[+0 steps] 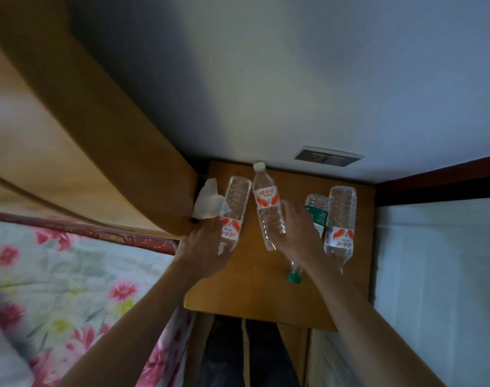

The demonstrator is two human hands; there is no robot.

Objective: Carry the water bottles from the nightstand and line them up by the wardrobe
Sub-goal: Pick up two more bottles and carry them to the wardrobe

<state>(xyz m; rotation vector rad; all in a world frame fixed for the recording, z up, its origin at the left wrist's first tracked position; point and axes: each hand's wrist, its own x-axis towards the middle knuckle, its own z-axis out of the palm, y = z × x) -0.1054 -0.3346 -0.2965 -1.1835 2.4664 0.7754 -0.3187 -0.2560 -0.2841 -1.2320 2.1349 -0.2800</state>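
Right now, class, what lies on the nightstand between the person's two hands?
In the head view, a white-capped water bottle with a red label lies on the nightstand between the left hand and the right hand.

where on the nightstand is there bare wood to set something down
Free: the near half of the nightstand, between the forearms, from the green cap to the front edge; a small patch at the back, between the white-capped bottle and the right pair. Crowded: the far half, with left hand and right hand among the bottles.
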